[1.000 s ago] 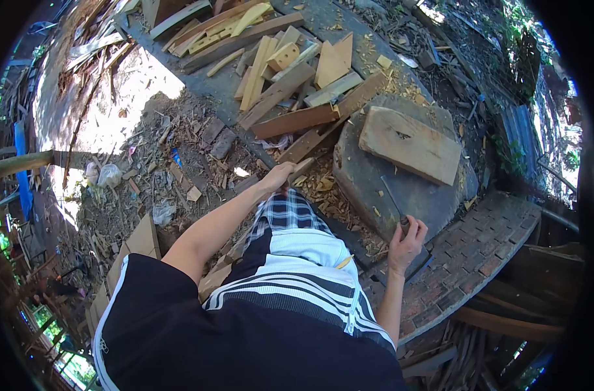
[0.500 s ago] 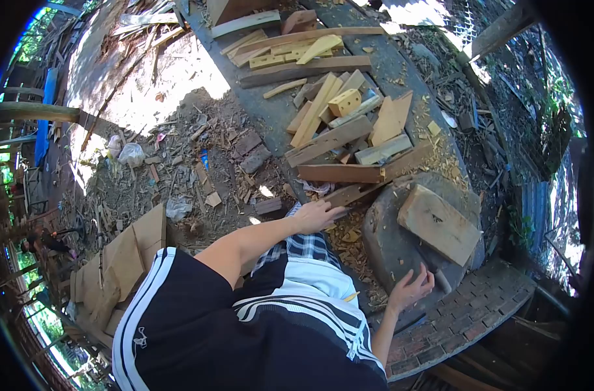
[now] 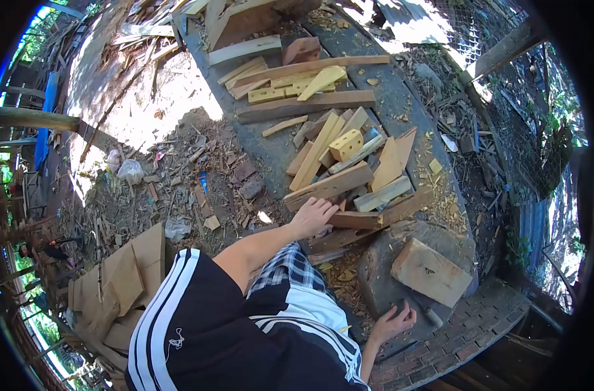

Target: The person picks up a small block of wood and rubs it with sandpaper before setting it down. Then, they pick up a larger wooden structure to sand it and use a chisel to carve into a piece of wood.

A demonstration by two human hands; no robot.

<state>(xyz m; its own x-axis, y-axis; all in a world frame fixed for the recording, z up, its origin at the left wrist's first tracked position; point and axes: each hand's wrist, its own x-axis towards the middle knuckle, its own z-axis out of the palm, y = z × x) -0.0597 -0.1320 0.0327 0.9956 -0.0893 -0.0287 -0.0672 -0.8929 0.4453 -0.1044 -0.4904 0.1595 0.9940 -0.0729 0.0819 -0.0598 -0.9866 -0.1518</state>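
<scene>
My left hand (image 3: 314, 217) lies with curled fingers on the near end of a dark reddish-brown board (image 3: 355, 220), at the bottom of the pile of wood pieces. Its fingertips touch the wood. To the right, my right hand (image 3: 396, 320) hangs over the near edge of a round stump (image 3: 377, 264), fingers apart and nothing in them. Just beyond that hand, a tool with a rounded handle (image 3: 434, 317) rests on the stump. A thick wooden block (image 3: 431, 271) lies on the stump's top.
Planks, yellow blocks with holes (image 3: 346, 144) and a long beam (image 3: 306, 106) cover the dark bench (image 3: 274, 146). Wide boards (image 3: 117, 280) lean at the lower left. Scraps and plastic bags (image 3: 131, 171) litter the ground. A curved brick-patterned ledge (image 3: 469, 335) borders the right.
My left hand has moved onto the reddish-brown board at the pile, whose near end has shifted. My right hand stays open near the stump's edge. The view has shifted slightly.
</scene>
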